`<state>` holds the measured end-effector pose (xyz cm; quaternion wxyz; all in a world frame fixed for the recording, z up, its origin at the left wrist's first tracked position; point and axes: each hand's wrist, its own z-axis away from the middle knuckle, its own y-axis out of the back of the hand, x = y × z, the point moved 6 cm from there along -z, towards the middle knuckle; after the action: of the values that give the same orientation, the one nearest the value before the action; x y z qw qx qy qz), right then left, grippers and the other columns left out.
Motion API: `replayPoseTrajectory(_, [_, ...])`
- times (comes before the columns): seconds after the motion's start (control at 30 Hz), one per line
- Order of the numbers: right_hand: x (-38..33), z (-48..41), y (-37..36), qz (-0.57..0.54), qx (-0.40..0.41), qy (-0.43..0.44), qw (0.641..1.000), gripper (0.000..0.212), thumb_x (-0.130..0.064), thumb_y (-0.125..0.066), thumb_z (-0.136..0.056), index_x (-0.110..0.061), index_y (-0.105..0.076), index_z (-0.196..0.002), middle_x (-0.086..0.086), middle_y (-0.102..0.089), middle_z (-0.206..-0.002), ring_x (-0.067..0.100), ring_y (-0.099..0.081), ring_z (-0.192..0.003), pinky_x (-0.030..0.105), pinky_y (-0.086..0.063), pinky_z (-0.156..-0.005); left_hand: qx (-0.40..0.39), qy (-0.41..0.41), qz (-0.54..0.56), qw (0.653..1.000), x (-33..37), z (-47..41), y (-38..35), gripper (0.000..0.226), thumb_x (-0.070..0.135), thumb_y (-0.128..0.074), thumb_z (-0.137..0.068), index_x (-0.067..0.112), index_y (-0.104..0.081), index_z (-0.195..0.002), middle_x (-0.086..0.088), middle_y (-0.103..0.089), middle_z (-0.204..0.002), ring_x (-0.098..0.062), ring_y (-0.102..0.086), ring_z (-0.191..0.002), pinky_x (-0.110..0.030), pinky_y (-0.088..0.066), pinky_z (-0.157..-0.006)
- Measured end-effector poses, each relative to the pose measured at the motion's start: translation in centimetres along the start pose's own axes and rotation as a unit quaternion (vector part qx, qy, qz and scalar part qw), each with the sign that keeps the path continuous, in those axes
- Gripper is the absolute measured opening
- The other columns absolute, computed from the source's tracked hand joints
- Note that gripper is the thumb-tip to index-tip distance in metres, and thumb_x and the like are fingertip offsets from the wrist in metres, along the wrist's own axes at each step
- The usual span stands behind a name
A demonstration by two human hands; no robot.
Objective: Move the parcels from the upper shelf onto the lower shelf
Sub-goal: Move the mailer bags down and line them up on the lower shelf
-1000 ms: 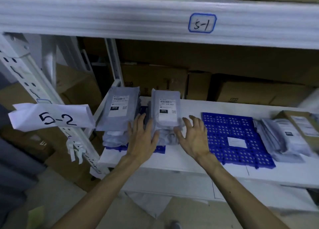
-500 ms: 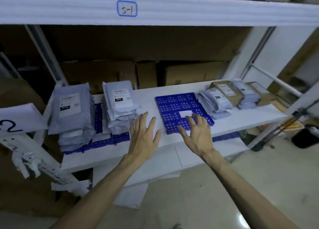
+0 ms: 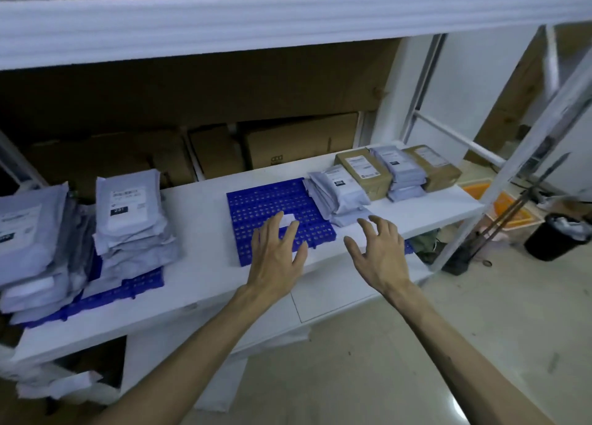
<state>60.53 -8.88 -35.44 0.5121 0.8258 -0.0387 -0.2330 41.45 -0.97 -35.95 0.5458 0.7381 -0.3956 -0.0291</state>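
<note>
The left hand (image 3: 278,251) floats over the blue mat (image 3: 256,207). The right hand (image 3: 378,255) floats over the white shelf (image 3: 198,264) beside it. Both hands are open and hold nothing. The nearest pile of grey parcels (image 3: 341,189) lies on this shelf, just past the right hand's fingers and a little to their left. So the right hand is closer. The parcels lie flat with labels up. Their long side runs front to back, and the far end leans a little left.

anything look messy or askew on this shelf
The stack of grey plastic mailer bags on the left blue plastic grid mat slumps crookedly, and the smaller grey mailer pile beside the brown cardboard box lies fanned out.
</note>
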Motion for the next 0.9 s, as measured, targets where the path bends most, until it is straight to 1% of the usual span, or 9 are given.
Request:
replayPoseTrajectory(0.13, [5.8,-2.3,1.6,0.007,-0.005,0.006,1.0,0.047,-0.04,-0.06,-0.089,-0.009,-0.058,-0.125,0.019,-0.054,-0.13,0.036,-0.046,-0.121,0.05,-0.039,-0.097,-0.025,0.014,-0.015,0.999,4.7,-2.8,-3.3,0.047,0.037,-0.051,-0.096,0.015,-0.046,-0.136,-0.013,-0.035,-0.148,-0.029,-0.035,-0.134,-0.054,-0.036,-0.107])
replayPoseTrajectory(0.27, [10.5,-4.6,2.5,0.006,-0.019,-0.002,1.0,0.05,-0.042,-0.056,-0.091,-0.01,-0.055,-0.13,0.017,-0.05,-0.135,0.034,-0.041,-0.126,0.049,-0.035,-0.101,-0.031,0.007,-0.031,0.999,8.5,-5.3,-6.2,0.047,0.036,-0.05,-0.095,0.015,-0.044,-0.137,-0.013,-0.038,-0.144,-0.029,-0.038,-0.131,-0.053,-0.037,-0.105])
replayPoseTrajectory(0.37, [13.4,-6.9,2.9,0.009,-0.011,-0.001,1.0,0.05,-0.044,-0.055,-0.092,-0.011,-0.055,-0.129,0.017,-0.051,-0.134,0.034,-0.042,-0.125,0.048,-0.035,-0.101,-0.043,0.014,-0.034,0.998,10.1,-7.6,-8.4,0.049,0.039,-0.05,-0.095,0.018,-0.043,-0.138,-0.012,-0.037,-0.145,-0.028,-0.038,-0.13,-0.051,-0.036,-0.106])
replayPoseTrajectory(0.53, [17.0,-11.5,2.2,0.017,-0.022,-0.003,1.0,0.05,-0.043,-0.056,-0.091,-0.01,-0.054,-0.13,0.018,-0.053,-0.132,0.037,-0.045,-0.122,0.049,-0.037,-0.099,-0.059,0.026,-0.021,0.998,10.5,-12.4,-12.2,0.05,0.041,-0.051,-0.094,0.02,-0.043,-0.139,-0.01,-0.032,-0.149,-0.028,-0.035,-0.133,-0.045,-0.036,-0.108])
replayPoseTrajectory(0.67, [19.8,-15.8,0.7,0.041,-0.033,0.002,0.999,0.047,-0.04,-0.059,-0.09,-0.011,-0.056,-0.126,0.017,-0.055,-0.128,0.038,-0.048,-0.117,0.049,-0.04,-0.094,-0.063,0.027,-0.034,0.997,10.3,-17.5,-15.7,0.053,0.046,-0.052,-0.093,0.019,-0.046,-0.139,-0.011,-0.031,-0.151,-0.03,-0.035,-0.135,-0.046,-0.038,-0.107])
replayPoseTrajectory(0.73, [21.1,-18.0,-0.2,0.062,-0.054,-0.003,0.997,0.048,-0.042,-0.057,-0.09,-0.011,-0.055,-0.127,0.016,-0.054,-0.13,0.038,-0.047,-0.119,0.047,-0.04,-0.093,-0.099,0.054,-0.067,0.991,10.0,-20.0,-17.5,0.057,0.051,-0.048,-0.093,0.023,-0.041,-0.142,-0.01,-0.024,-0.155,-0.028,-0.028,-0.139,-0.046,-0.035,-0.11])
replayPoseTrajectory(0.8, [22.4,-20.2,-1.1,0.082,-0.078,-0.006,0.994,0.05,-0.045,-0.053,-0.091,-0.013,-0.053,-0.129,0.014,-0.052,-0.133,0.035,-0.045,-0.122,0.045,-0.039,-0.094,-0.117,0.072,-0.092,0.986,9.9,-21.9,-18.9,0.058,0.054,-0.046,-0.093,0.025,-0.037,-0.143,-0.009,-0.021,-0.156,-0.027,-0.023,-0.141,-0.044,-0.029,-0.112])
replayPoseTrajectory(0.9, [24.1,-23.7,-1.9,0.093,-0.087,-0.019,0.992,0.053,-0.046,-0.052,-0.091,-0.014,-0.05,-0.133,0.012,-0.049,-0.137,0.034,-0.042,-0.125,0.045,-0.038,-0.096,-0.122,0.059,-0.07,0.988,10.2,-24.3,-20.3,0.056,0.05,-0.049,-0.093,0.024,-0.038,-0.142,-0.009,-0.021,-0.156,-0.028,-0.023,-0.141,-0.045,-0.028,-0.112])
